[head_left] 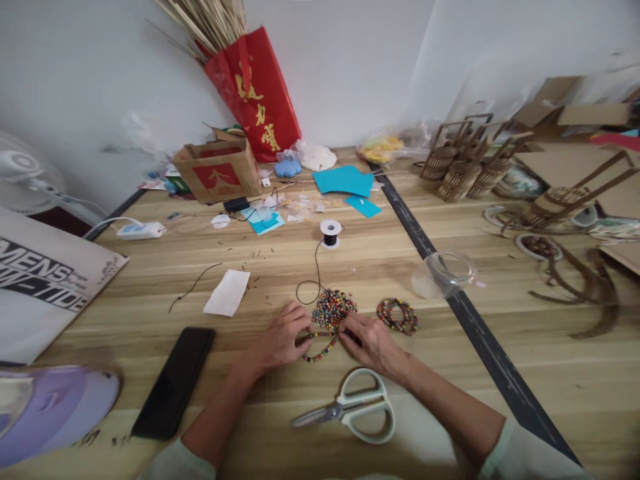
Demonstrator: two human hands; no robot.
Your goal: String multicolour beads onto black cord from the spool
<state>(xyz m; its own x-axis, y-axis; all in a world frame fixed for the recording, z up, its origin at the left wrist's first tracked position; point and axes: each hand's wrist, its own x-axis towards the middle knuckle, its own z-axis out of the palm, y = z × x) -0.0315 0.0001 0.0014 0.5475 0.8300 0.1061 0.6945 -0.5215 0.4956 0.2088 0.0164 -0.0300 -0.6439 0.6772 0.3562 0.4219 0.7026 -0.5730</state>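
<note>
- Head view: left hand (287, 333) nearly closed, thumb and fingers curled in a pinch on the left side of a bead strand (320, 358).
- Right hand (373, 343) likewise drawn in, fingertips together at the strand's right end; what exactly lies between them is too small to tell.
- Strand lies between the two hands in a narrow loop, just on the near side of a loose bead pile (334, 308). Two-sided hold probably keeps the loop steady.
- Pile sits directly beyond the fingertips, presumably so beads can be reached with little arm travel.
- Spool (331, 233) stands upright beyond the pile; its dark cord (319, 267) curls down toward the beads, likely left slack to avoid tugging.
- Coiled beads (397, 315) lie right of the right hand, apart from the pile, perhaps to prevent mixing.
- Scissors (350, 407) rest on the worktop (525, 347) nearest the body, blades pointing left, handles toward the right forearm; placement seems chosen for easy reach.
- Phone (174, 381) lies flat to the left, outside the working area.
</note>
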